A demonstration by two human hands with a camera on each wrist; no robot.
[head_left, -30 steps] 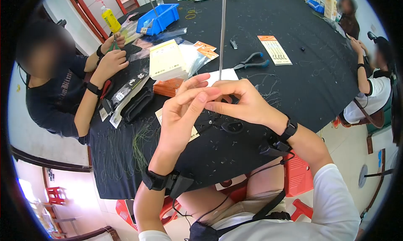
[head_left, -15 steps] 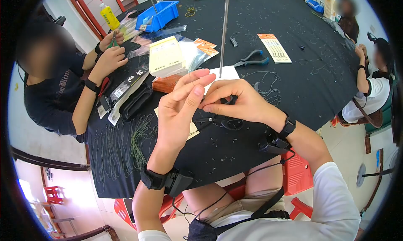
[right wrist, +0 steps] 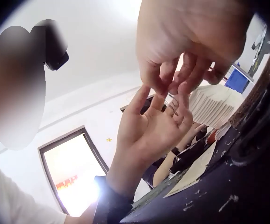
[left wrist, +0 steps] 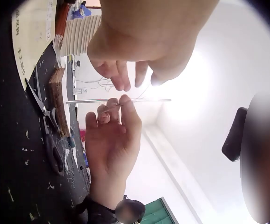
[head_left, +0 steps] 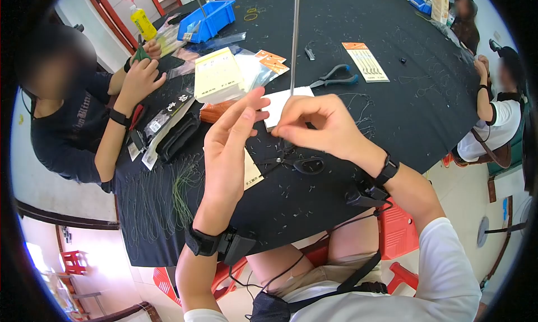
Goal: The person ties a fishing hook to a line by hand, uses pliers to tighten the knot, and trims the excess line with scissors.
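My right hand point(head_left: 322, 123) pinches a thin line between thumb and forefinger, above the table; the fingertips hide most of it. In the right wrist view a fine loop of the line point(right wrist: 174, 108) shows beside the left fingers. Palm turned inward, my left hand point(head_left: 227, 154) is held up to the left with fingers mostly straight, a small gap from the right fingertips in the head view. Behind the hands an upright metal rod point(head_left: 296, 42) rises from a white-topped block point(head_left: 273, 110). Black-handled scissors point(head_left: 309, 165) lie below the right hand.
Pliers point(head_left: 339, 80) and a card of hooks point(head_left: 365, 62) lie beyond the right hand. Left are a stack of cards point(head_left: 217, 78), a blue bin point(head_left: 206, 22) and green line strands point(head_left: 182, 187). People sit at both sides of the black-covered table point(head_left: 336, 210).
My hands were together and have drawn apart. The left hand has moved left and slightly down, while the right has shifted slightly left, still pinching.
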